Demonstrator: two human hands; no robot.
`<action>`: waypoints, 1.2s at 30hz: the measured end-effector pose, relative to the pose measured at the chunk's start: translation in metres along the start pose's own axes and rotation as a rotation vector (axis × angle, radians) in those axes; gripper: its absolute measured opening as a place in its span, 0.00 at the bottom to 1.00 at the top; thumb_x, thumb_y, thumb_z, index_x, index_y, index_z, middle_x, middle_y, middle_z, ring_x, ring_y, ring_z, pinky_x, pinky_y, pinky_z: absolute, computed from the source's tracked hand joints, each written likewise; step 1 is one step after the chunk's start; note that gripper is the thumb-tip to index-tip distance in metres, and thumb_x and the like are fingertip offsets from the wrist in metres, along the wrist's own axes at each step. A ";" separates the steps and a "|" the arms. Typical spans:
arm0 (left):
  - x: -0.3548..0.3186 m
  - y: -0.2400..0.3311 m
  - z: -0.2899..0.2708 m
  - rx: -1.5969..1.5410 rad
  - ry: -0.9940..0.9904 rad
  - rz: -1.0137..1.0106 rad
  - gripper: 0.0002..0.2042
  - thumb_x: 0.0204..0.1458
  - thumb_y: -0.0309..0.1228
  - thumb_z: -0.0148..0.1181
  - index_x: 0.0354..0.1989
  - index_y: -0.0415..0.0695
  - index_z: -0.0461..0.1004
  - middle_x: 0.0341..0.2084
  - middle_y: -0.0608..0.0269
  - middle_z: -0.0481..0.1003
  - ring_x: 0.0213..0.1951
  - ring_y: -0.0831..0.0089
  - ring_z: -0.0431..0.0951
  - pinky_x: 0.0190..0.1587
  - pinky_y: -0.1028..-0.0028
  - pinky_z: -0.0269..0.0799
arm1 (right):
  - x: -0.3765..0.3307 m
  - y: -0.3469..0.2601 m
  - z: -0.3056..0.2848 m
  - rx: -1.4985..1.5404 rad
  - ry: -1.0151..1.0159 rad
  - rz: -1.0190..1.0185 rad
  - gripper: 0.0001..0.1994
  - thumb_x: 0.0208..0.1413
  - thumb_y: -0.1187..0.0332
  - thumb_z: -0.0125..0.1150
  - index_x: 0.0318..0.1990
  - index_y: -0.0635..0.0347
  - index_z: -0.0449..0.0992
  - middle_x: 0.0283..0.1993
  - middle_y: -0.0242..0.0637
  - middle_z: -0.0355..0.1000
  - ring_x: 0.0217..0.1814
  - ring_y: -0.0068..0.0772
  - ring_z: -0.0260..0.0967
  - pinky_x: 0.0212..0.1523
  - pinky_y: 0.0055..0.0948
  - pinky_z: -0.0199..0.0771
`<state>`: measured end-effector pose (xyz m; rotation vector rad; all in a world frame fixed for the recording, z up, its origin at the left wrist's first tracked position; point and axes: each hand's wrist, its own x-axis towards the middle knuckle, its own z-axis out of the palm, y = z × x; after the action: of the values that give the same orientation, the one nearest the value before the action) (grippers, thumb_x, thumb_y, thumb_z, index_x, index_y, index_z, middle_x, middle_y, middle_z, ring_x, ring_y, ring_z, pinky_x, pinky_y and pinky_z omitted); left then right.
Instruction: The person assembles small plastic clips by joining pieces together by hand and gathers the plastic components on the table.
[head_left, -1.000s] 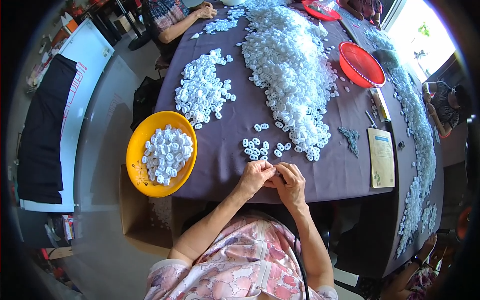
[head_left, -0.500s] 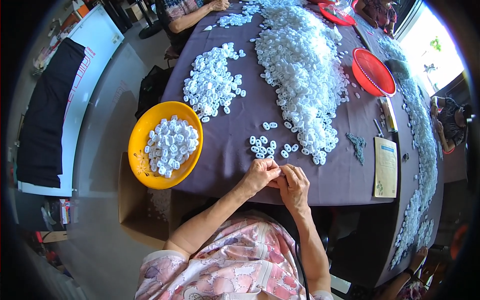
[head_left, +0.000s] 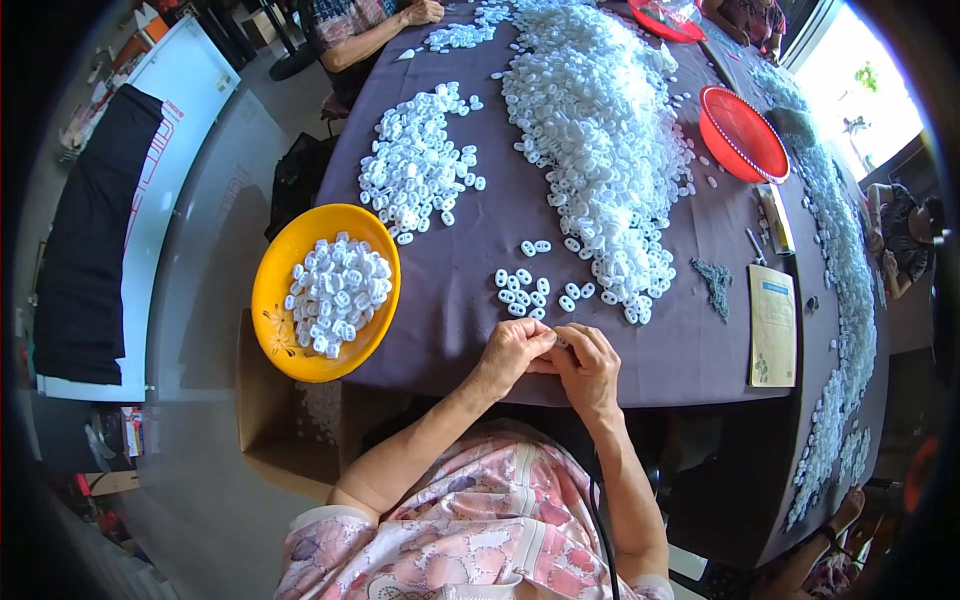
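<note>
Nearest to us, past our patterned top (head_left: 450,520), our left hand (head_left: 512,355) and right hand (head_left: 588,370) meet at the front edge of the dark-covered table (head_left: 660,365). The thumbs and forefingers of both are drawn together in a pinch, with no open gap that we can see, on a small pale piece (head_left: 562,343); the fingers cover most of it, so we cannot tell its exact shape or how it lies. Just beyond the fingertips lies a loose group of white two-holed pieces (head_left: 522,283), a few of them a little apart. To our left, the yellow bowl (head_left: 272,300) holds a mound of white pieces, above an open cardboard box (head_left: 268,430). On the right lie a grey-green tangle (head_left: 713,285) and a tan booklet (head_left: 772,335). Farther off spreads a side pile (head_left: 415,165), and beside it the long main heap (head_left: 600,150), with a red basket (head_left: 745,135) to its right. We judge the work well short of finished: the bowlful looks small against that heap, though we cannot tell which piles count as done. At the far left sits a co-worker (head_left: 360,45).
</note>
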<state>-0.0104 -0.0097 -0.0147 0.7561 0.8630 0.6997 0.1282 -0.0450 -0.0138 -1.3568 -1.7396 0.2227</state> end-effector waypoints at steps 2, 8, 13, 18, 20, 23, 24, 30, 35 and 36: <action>0.000 -0.004 0.001 0.034 0.041 0.020 0.08 0.57 0.29 0.51 0.33 0.35 0.71 0.30 0.61 0.74 0.33 0.76 0.77 0.37 0.73 0.79 | 0.000 0.000 -0.002 0.138 -0.036 0.161 0.11 0.41 0.76 0.64 0.35 0.60 0.76 0.35 0.38 0.73 0.35 0.39 0.72 0.34 0.31 0.73; 0.002 0.000 0.006 0.246 0.014 0.065 0.08 0.56 0.29 0.53 0.35 0.35 0.72 0.29 0.63 0.74 0.31 0.79 0.75 0.35 0.78 0.76 | 0.000 0.001 -0.008 0.201 -0.038 0.243 0.11 0.41 0.77 0.63 0.36 0.61 0.77 0.37 0.40 0.74 0.37 0.40 0.73 0.35 0.31 0.74; -0.001 -0.006 0.007 0.138 0.099 0.085 0.06 0.56 0.27 0.53 0.32 0.36 0.71 0.26 0.62 0.73 0.28 0.77 0.76 0.31 0.77 0.77 | 0.003 0.001 -0.022 0.240 -0.149 0.171 0.13 0.41 0.77 0.64 0.38 0.64 0.75 0.40 0.43 0.73 0.42 0.44 0.71 0.41 0.34 0.73; -0.008 0.000 0.010 0.016 0.065 0.070 0.07 0.57 0.28 0.51 0.33 0.36 0.69 0.29 0.55 0.74 0.28 0.70 0.79 0.32 0.73 0.79 | 0.005 0.039 -0.066 -0.015 0.082 0.284 0.05 0.45 0.78 0.60 0.32 0.62 0.76 0.32 0.42 0.74 0.35 0.44 0.73 0.36 0.34 0.74; -0.009 -0.003 0.011 0.067 0.071 0.105 0.07 0.57 0.28 0.51 0.33 0.36 0.69 0.29 0.56 0.74 0.27 0.71 0.79 0.31 0.73 0.78 | 0.014 0.065 -0.088 -0.166 0.184 0.295 0.02 0.46 0.78 0.59 0.29 0.62 0.74 0.32 0.42 0.73 0.34 0.45 0.72 0.35 0.36 0.72; -0.010 -0.005 0.018 0.176 0.060 0.141 0.07 0.57 0.28 0.52 0.32 0.36 0.71 0.26 0.60 0.75 0.26 0.74 0.78 0.31 0.76 0.78 | 0.021 0.105 -0.113 -0.442 0.220 0.186 0.04 0.48 0.78 0.56 0.32 0.62 0.74 0.33 0.42 0.70 0.37 0.45 0.69 0.38 0.38 0.68; -0.011 -0.005 0.019 0.181 0.067 0.139 0.07 0.56 0.28 0.53 0.32 0.36 0.71 0.24 0.62 0.75 0.26 0.75 0.78 0.30 0.77 0.77 | 0.026 0.111 -0.115 -0.509 0.230 0.183 0.03 0.48 0.77 0.57 0.32 0.61 0.74 0.32 0.40 0.70 0.36 0.44 0.69 0.37 0.37 0.68; -0.013 -0.005 0.015 0.192 0.086 0.150 0.06 0.56 0.27 0.53 0.32 0.36 0.71 0.24 0.61 0.74 0.26 0.75 0.78 0.29 0.78 0.77 | 0.038 0.134 -0.101 -0.625 0.191 0.254 0.02 0.48 0.73 0.59 0.30 0.60 0.75 0.29 0.41 0.67 0.35 0.45 0.67 0.37 0.40 0.67; -0.016 -0.004 0.011 0.019 0.088 0.157 0.07 0.55 0.29 0.55 0.33 0.36 0.71 0.23 0.63 0.74 0.25 0.76 0.78 0.25 0.78 0.76 | 0.036 0.126 -0.105 -0.663 0.069 0.275 0.02 0.51 0.73 0.54 0.30 0.61 0.70 0.31 0.45 0.67 0.36 0.49 0.66 0.36 0.43 0.66; -0.022 0.003 0.008 0.128 0.136 0.191 0.07 0.55 0.30 0.56 0.33 0.38 0.71 0.22 0.64 0.74 0.24 0.77 0.77 0.23 0.79 0.74 | 0.031 0.127 -0.107 -0.697 0.032 0.298 0.02 0.53 0.73 0.51 0.32 0.61 0.69 0.33 0.43 0.67 0.38 0.48 0.66 0.37 0.43 0.66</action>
<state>-0.0149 -0.0278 -0.0001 0.9215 0.9742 0.8789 0.2932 -0.0080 -0.0130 -2.1061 -1.6446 -0.2732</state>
